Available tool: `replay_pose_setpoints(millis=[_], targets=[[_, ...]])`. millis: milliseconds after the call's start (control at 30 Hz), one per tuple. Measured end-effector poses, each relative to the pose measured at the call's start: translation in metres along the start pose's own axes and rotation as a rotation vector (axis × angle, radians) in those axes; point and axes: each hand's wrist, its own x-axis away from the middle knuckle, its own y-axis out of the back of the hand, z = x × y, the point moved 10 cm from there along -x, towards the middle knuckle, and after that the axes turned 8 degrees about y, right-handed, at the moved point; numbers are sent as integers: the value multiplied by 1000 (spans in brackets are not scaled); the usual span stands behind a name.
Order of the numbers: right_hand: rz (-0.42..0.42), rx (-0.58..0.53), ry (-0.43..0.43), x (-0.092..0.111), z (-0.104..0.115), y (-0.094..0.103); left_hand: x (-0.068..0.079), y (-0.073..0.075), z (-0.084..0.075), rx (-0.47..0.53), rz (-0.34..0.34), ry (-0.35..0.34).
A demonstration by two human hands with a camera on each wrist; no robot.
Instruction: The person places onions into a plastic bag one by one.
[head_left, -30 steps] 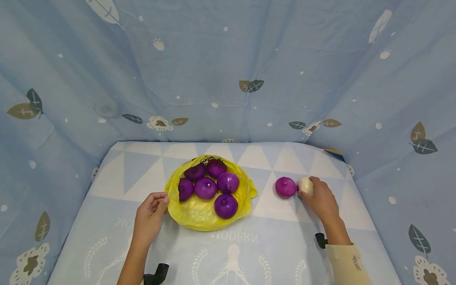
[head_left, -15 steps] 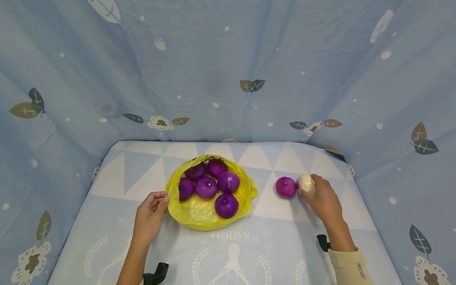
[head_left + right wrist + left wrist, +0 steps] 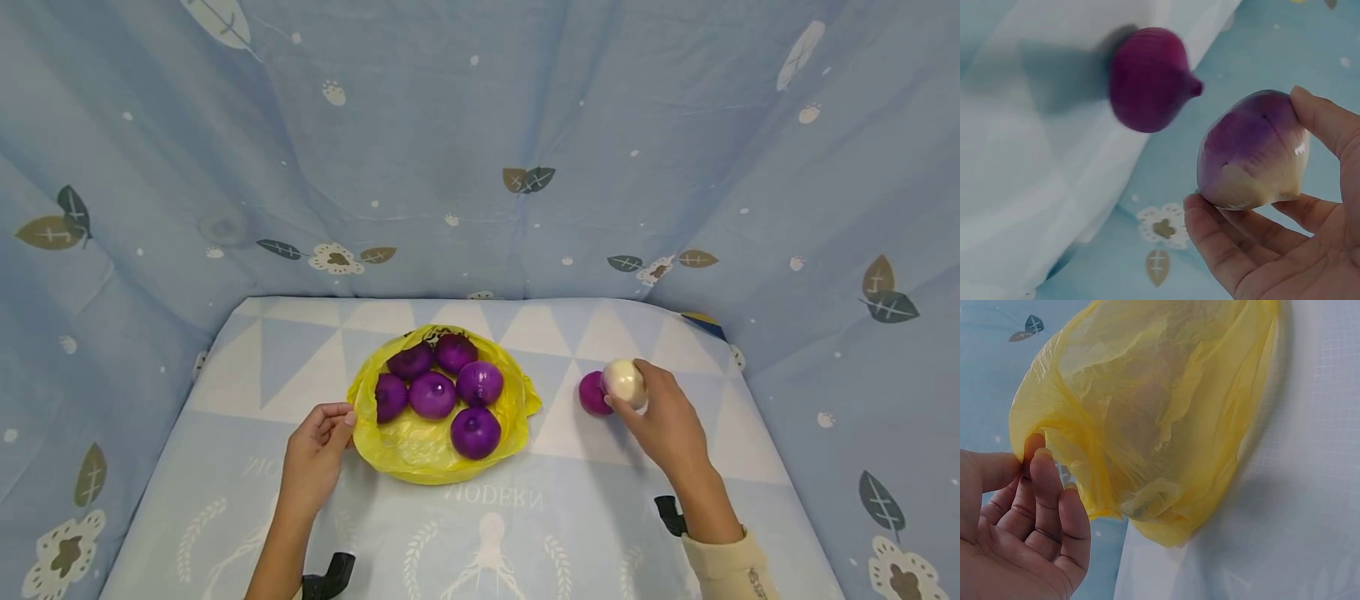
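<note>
My left hand (image 3: 315,458) pinches the left rim of a yellow plastic bag (image 3: 420,454) between thumb and fingers. Several purple onions (image 3: 432,396) lie inside the bag, whose mouth is spread wide; the left wrist view shows only its crinkled outer side (image 3: 1166,425). On the right, my right hand (image 3: 671,421) grips a cream-and-purple onion (image 3: 1254,150) between thumb and fingertips, raised above the cloth. In the head view this onion overlaps a reddish-purple onion (image 3: 592,394) that sits on the table. The right wrist view shows that second onion (image 3: 1150,81) apart from the held one, its pointed tip visible.
A patterned cloth (image 3: 487,533) with triangles and lettering covers the table. Blue curtains (image 3: 465,125) with leaf prints close it in at the back and both sides. At the far right corner lies a small dark-blue and yellow item (image 3: 705,325).
The cream-and-purple onion has been lifted off the table and moved left with my right hand, now partly covering the reddish-purple onion. My left hand and the bag have stayed put.
</note>
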Motion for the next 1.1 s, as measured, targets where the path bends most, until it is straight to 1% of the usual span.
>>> replay_pose_setpoints(millis=[133,267,400,500,633,833,1000,1100], targets=[[5,-4,14,-1,15,0,0,0,1,0,1,3],[21,1,42,-4,35,-3,0,-1,0,-1,2,7],[21,-13,114,-8,59,-6,1,-1,0,-2,2,9],[16,-25,186,-10,78,-10,0,-2,0,-4,0,12],[42,-13,289,-10,101,-25,0,-2,0,-10,-3,15],[90,30,399,-6,134,-49,-1,-4,0,-1,-3,5],[134,28,508,-7,169,-67,-1,-3,-1,-3,-5,2],[158,23,555,-8,190,-78,0,-3,-1,-2,6,5]])
